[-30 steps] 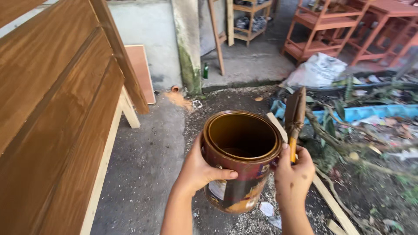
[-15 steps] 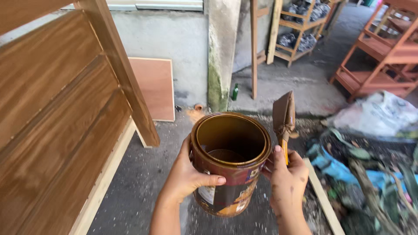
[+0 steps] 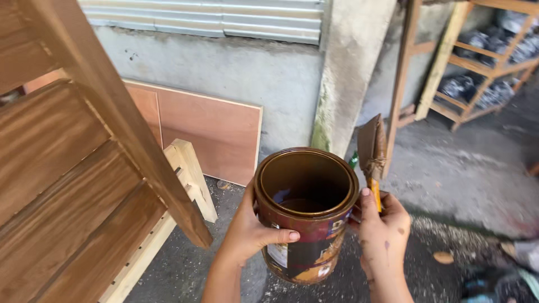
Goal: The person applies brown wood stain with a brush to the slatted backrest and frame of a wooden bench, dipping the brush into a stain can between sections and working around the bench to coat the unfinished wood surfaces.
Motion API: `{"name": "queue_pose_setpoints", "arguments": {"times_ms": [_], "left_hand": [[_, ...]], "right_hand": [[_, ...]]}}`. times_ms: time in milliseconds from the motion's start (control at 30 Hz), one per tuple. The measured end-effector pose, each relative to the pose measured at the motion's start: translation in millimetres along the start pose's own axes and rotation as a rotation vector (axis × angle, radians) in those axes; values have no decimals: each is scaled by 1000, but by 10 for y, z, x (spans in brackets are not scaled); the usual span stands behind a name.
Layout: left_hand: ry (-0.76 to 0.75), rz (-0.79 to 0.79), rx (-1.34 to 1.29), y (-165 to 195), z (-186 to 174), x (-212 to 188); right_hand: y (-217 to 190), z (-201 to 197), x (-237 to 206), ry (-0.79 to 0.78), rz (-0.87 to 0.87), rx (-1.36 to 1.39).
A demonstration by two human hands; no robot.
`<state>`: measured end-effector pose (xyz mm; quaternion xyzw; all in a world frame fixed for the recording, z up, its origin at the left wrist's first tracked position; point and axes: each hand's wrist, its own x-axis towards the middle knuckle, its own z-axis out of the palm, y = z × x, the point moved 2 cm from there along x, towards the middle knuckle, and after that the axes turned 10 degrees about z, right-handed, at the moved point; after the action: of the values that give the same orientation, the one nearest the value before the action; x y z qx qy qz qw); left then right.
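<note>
Two hands carry one load between them. Left hand point(image 3: 255, 233) wraps the side of a round, open-topped metal can streaked with brown stain point(image 3: 303, 213), fingers curled round its wall and thumb lying across the front label, so the weight sits in the palm. Right hand point(image 3: 382, 235) closes against the can's far side and at the same time pinches the yellow handle of a flat paintbrush with stain-darkened bristles point(image 3: 371, 151); the thumb presses the handle upright. Bristles point up and stand clear of the rim, probably so that wet stain does not drip on the ground or smear the hand. Dark spots mark the right hand's back.

Can is held level in mid-air, at about waist height in front of the person, above the grey concrete floor point(image 3: 449, 168); it rests on nothing. Level hold likely keeps the liquid, seen low inside, from slopping.

To the left, just beside the can, a slatted wooden frame already brown with stain point(image 3: 62, 185) leans at a slant, its pale unstained foot point(image 3: 188, 168) on the floor. Behind it a reddish plywood sheet point(image 3: 213, 134) stands against the grey rendered wall point(image 3: 224, 67). Wooden shelving point(image 3: 466, 62) stands well apart at upper right.
</note>
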<state>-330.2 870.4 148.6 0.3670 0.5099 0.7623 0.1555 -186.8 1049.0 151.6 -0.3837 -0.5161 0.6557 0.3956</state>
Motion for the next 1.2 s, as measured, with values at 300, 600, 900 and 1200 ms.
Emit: {"name": "queue_pose_setpoints", "arguments": {"times_ms": [300,600,900,1200], "left_hand": [[271,38,38,-305,-508,1592],[361,161,218,-531,-1985,3089],[600,241,213,-482,-3404,4150],[1007,280,250,-342,-4961,4460]], "right_hand": [[-116,1543,1805,-247,110,-35],[161,3661,2987,-465,62,-57],[352,5942,3623,-634,115,-101],[835,8475,3455,-1134,168,-167]]}}
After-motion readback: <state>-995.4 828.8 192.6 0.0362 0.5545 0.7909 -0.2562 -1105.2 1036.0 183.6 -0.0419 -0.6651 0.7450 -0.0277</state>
